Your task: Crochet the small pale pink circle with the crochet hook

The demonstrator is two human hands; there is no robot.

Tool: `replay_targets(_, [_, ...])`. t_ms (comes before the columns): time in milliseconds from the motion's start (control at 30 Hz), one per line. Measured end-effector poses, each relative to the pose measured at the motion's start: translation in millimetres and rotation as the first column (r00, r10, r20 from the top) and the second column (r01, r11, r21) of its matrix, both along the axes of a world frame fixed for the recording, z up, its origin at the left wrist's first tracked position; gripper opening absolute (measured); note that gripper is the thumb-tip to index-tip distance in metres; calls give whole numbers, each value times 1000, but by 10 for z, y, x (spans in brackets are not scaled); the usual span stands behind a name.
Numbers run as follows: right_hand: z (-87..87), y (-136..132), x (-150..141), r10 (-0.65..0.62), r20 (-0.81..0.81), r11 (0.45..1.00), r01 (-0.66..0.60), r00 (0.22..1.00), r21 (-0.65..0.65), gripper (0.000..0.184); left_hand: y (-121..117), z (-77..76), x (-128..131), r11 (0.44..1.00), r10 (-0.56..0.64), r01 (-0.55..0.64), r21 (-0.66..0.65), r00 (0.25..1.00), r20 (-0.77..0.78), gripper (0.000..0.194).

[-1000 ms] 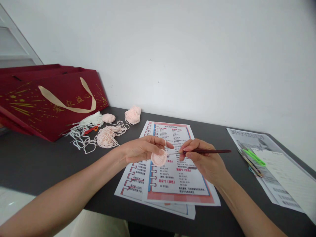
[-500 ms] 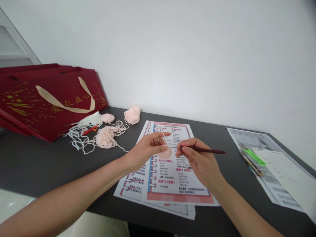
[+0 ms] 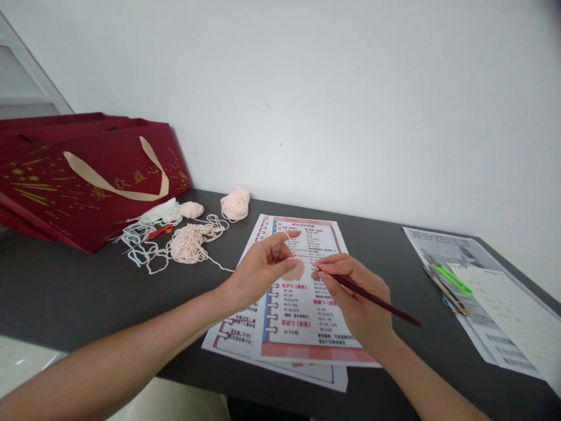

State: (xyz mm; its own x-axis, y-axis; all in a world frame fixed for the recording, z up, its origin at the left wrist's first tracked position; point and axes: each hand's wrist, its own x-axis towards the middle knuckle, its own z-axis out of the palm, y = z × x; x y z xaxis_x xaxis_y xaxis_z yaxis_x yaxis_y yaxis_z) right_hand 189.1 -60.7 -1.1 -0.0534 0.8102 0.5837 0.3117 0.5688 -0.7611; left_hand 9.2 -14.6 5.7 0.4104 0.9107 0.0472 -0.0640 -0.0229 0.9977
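Note:
Between the thumb and fingers of my left hand (image 3: 263, 266) is a small pale pink crochet piece (image 3: 294, 271). Yarn loops over the raised index finger and runs back to a loose pink tangle of yarn (image 3: 188, 242) on the table. My right hand (image 3: 355, 286) grips a crochet hook (image 3: 377, 300) with a dark reddish-brown handle, its thin metal tip at the edge of the piece. Both hands hover over printed pattern sheets (image 3: 315, 345). Whether a loop sits on the hook is too small to tell.
At left stand dark red gift bags (image 3: 87, 175). Near them lie white yarn (image 3: 162, 213), a small pink ball (image 3: 191, 210), a larger pink ball (image 3: 235, 204) and a red-orange item (image 3: 160, 232). Green-handled snips (image 3: 453, 279) rest on papers (image 3: 495, 316) at right. A wall rises behind the table.
The handle end of the crochet hook has swung down and toward me, so it now slants. My right hand has turned with it. My left hand keeps nearly the same place.

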Motion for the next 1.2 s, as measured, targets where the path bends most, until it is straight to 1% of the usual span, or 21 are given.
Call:
replay_targets(67, [-12, -24, -30, -19, 68, 997, 14, 997, 71, 16, -16, -18, -2, 998, 33, -30, 60, 998, -45, 51])
replay_targets(133, [-28, -34, -64, -35, 85, 996, 27, 996, 90, 14, -32, -31, -2, 989, 77, -64, 136, 993, -94, 48])
replay_targets(267, [-77, -35, -120, -67, -64, 994, 61, 996, -92, 8, -59, -30, 3, 959, 179, -129, 254, 966, -185, 45])
replay_targets(300, [-95, -39, -127, -73, -73, 993, 66, 995, -100, 8, -65, -25, 4, 951, 202, -142, 274, 959, -201, 45])
replay_targets(333, [-114, -45, -131, -74, -50, 996, 71, 996, -62, 9, -73, -20, 4, 944, 221, -153, 292, 951, -215, 44])
replay_targets(400, [-159, -60, -131, -63, 71, 993, 55, 995, 103, 16, -92, -12, 4, 932, 242, -157, 326, 941, -238, 43])
replay_targets(433, [-182, -65, -127, -48, 147, 982, 20, 988, 188, 21, -103, -10, 4, 927, 244, -150, 342, 938, -248, 42])
replay_targets(500, [-227, -55, -111, 16, 258, 975, -72, 966, 211, 29, -121, -10, 5, 920, 234, -128, 370, 938, -257, 39])
replay_targets(567, [-262, -16, -85, 42, 286, 971, -107, 957, 214, 32, -123, -15, 8, 921, 218, -115, 372, 944, -247, 36])
replay_targets(633, [-278, 45, -48, 62, 315, 959, -145, 947, 244, 32, -102, -23, 14, 947, 170, -101, 304, 963, -208, 37])
replay_targets(667, [-275, 77, -27, 64, 335, 946, -163, 940, 279, 31, -84, -28, 18, 971, 124, -86, 224, 978, -165, 40])
replay_targets(733, [-246, 126, 13, 56, 398, 906, -214, 916, 364, 30, -46, -36, 30, 1000, 13, -13, -7, 1000, -21, 48])
replay_targets(767, [-222, 139, 28, 38, 446, 880, -241, 894, 408, 30, -30, -39, 38, 990, -30, 39, -134, 997, 71, 51])
replay_targets(833, [-170, 134, 38, -41, 545, 824, -280, 837, 492, 28, -15, -42, 55, 929, -55, 137, -345, 970, 237, 49])
replay_targets(900, [-132, 99, 17, -142, 606, 795, -274, 783, 541, 26, -24, -40, 72, 868, -20, 180, -463, 944, 328, 42])
replay_targets(933, [-124, 76, -3, -178, 617, 801, -251, 767, 544, 25, -33, -38, 79, 858, 7, 169, -485, 940, 340, 39])
replay_targets(967, [-124, 53, -27, -198, 616, 816, -220, 762, 534, 25, -43, -37, 85, 869, 31, 137, -475, 944, 330, 39])
replay_targets(1000, [-131, 31, -52, -200, 612, 839, -189, 765, 511, 26, -51, -35, 88, 897, 52, 88, -433, 952, 301, 40])
replay_targets(1067, [-156, -6, -94, -179, 570, 872, -140, 802, 470, 27, -57, -35, 87, 960, 87, -26, -280, 974, 208, 45])
replay_targets(1100, [-168, -22, -108, -162, 530, 884, -116, 832, 453, 27, -55, -37, 83, 978, 101, -69, -195, 982, 157, 47])
replay_targets(1200, [-174, -56, -125, -96, 363, 928, -48, 927, 368, 29, -37, -49, 56, 991, 133, -133, 2, 991, 22, 47])
